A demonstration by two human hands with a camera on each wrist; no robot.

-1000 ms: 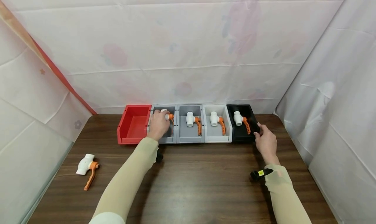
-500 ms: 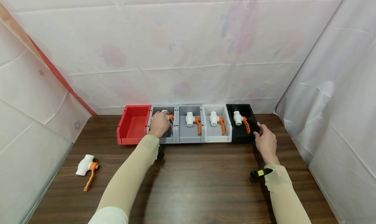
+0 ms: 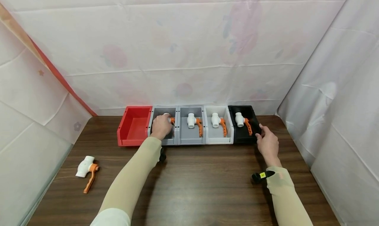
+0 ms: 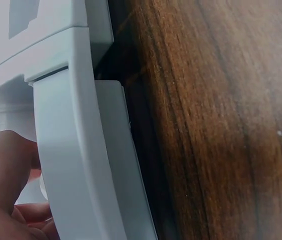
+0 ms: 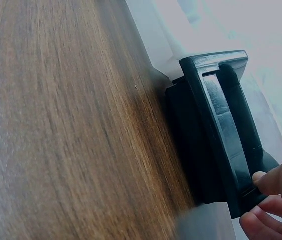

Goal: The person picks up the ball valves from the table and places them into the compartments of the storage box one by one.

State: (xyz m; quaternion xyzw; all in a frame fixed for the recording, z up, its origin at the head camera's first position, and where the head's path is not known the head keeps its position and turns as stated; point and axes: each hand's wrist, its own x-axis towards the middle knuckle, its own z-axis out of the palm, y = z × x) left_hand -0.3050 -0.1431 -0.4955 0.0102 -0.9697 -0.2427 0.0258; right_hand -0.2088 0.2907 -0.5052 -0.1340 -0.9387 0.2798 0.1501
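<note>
My left hand (image 3: 161, 126) reaches into the left one of two grey bins (image 3: 169, 141), fingers curled round a ball valve with a white body and orange lever (image 3: 172, 120). The hand hides most of this valve; in the left wrist view the thumb and fingers (image 4: 33, 212) bend about a white part behind the bin's front wall (image 4: 63, 145). At the row's right end my right hand (image 3: 268, 145) pinches the side wall of the black bin (image 3: 244, 139) between thumb and fingers. A similar valve (image 3: 240, 119) lies in that black bin.
Between my hands, the other grey bin (image 3: 190, 140) and a white bin (image 3: 219, 140) hold one valve each. A red bin (image 3: 134, 142) ends the row on the left. Another valve (image 3: 86, 166) lies on the brown wooden table (image 3: 192, 186). A pale curtain (image 3: 189, 48) hangs behind.
My left hand has shifted slightly right and toward me inside the grey bin, and less of its valve shows. The right hand stays on the black bin.
</note>
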